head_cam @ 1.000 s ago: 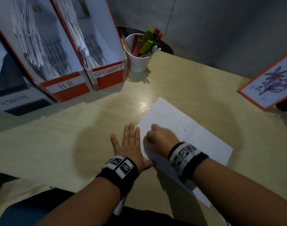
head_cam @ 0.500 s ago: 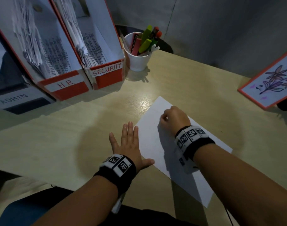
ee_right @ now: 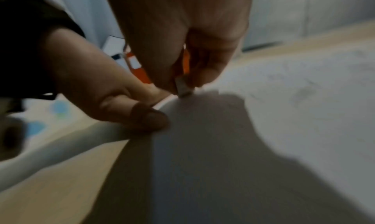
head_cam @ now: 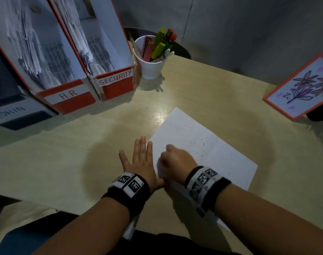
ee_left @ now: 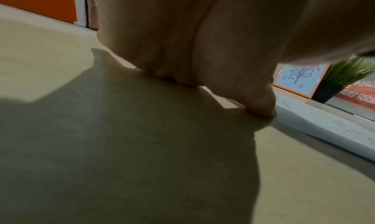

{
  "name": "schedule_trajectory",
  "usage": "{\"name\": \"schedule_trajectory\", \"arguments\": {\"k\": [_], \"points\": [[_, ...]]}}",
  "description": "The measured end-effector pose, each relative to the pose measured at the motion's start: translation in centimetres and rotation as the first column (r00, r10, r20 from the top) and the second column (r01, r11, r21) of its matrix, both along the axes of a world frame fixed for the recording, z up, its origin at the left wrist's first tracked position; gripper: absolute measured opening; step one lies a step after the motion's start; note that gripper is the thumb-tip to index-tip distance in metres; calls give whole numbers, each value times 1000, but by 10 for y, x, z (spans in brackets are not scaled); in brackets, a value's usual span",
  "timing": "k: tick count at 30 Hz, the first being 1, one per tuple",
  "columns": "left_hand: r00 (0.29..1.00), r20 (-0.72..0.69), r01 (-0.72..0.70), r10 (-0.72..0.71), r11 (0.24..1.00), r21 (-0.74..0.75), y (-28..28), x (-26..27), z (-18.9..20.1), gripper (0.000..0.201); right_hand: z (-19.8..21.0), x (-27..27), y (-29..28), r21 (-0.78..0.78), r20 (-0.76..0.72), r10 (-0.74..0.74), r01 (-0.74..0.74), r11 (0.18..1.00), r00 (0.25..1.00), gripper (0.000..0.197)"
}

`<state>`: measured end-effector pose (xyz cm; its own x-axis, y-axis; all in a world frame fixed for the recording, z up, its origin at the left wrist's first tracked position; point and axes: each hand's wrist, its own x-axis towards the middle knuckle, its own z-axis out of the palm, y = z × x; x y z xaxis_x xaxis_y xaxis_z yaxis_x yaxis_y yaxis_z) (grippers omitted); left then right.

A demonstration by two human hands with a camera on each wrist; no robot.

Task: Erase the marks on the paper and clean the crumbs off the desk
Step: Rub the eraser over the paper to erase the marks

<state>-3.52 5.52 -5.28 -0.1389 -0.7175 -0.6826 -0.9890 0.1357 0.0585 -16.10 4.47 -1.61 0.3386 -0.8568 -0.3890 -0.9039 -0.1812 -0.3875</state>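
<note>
Since half a second ago, the right hand [head_cam: 176,163] has pulled back toward the paper's [head_cam: 215,153] near-left edge, at 6 o'clock. Its grip pinches a small white eraser [ee_right: 183,88] against the sheet. The left hand [head_cam: 140,162], fingers flat, pins the paper's edge to the counter [head_cam: 65,162]. Erasing seems underway; dark crumbs [head_cam: 199,144] remain, so sweeping likely follows.

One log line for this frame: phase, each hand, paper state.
phase: erasing | left hand: flat, steadying paper | right hand: pinching eraser | crumbs on paper
</note>
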Motion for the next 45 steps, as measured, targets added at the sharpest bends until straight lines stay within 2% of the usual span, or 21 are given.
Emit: {"name": "schedule_trajectory", "arguments": {"k": [2,4,5,6,9,10,15,17,20,21,26,28,31,32,36,38,39,42,43,45], "points": [[1000,6,3,-3,1000,3,0,0,0,127,-2,-23,-19,-25,-46,-150,149,989,988,23],[1000,9,2,-2,1000,16,1,1,2,127,-5,-49,-45,-109,-105,-337,326,939,936,23],[1000,6,0,0,1000,13,1,0,2,127,-6,-53,-50,-130,-114,-366,351,927,924,23],[1000,7,0,0,1000,12,0,0,1,127,-4,-46,-47,-121,-102,-346,334,935,933,22],[1000,10,-12,12,1000,11,-1,-1,-1,127,2,-1,-2,-37,-14,-101,101,994,995,23],[1000,11,-12,12,1000,13,-1,-1,-1,127,4,1,3,-11,3,-98,98,995,995,23],[1000,24,-3,3,999,36,-1,0,0,127,-3,-59,-47,-96,-131,-405,395,914,905,22],[1000,28,-3,2,999,32,-1,0,1,127,-2,-45,-39,-98,-78,-358,350,932,931,21],[1000,13,-18,18,999,31,-2,-2,1,122,2,1,4,-19,-7,-120,120,993,993,21],[1000,10,-19,18,999,28,-2,-2,1,121,0,1,8,-1,-6,-117,117,993,993,23],[1000,15,-10,10,1000,21,0,0,1,126,-9,-50,-31,-78,-75,-354,349,934,932,24],[1000,16,-8,8,1000,18,0,0,2,126,-8,-38,-28,-93,-57,-327,321,943,943,23],[1000,11,-21,21,1000,16,-1,-2,2,122,-3,2,6,-44,-15,-112,111,993,994,22],[1000,9,-22,22,1000,14,-1,-2,2,122,-3,4,10,-30,-4,-92,92,995,996,22],[1000,24,-9,8,1000,27,0,-1,2,126,-7,-43,-35,-68,-78,-318,313,947,945,23],[1000,25,-8,7,1000,27,0,0,3,127,-6,-53,-48,-90,-104,-372,364,927,922,22],[1000,21,-8,8,1000,28,-1,0,3,127,-4,-44,-43,-89,-90,-356,349,933,930,21],[1000,10,-25,25,999,30,-2,-1,0,123,-2,4,3,-20,-22,-152,152,988,988,22],[1000,13,-24,23,999,30,-2,-1,0,121,-1,8,14,8,5,-140,140,990,990,23],[1000,20,-17,17,999,33,-2,0,0,126,-5,-8,5,12,2,-237,237,971,972,25]]}}
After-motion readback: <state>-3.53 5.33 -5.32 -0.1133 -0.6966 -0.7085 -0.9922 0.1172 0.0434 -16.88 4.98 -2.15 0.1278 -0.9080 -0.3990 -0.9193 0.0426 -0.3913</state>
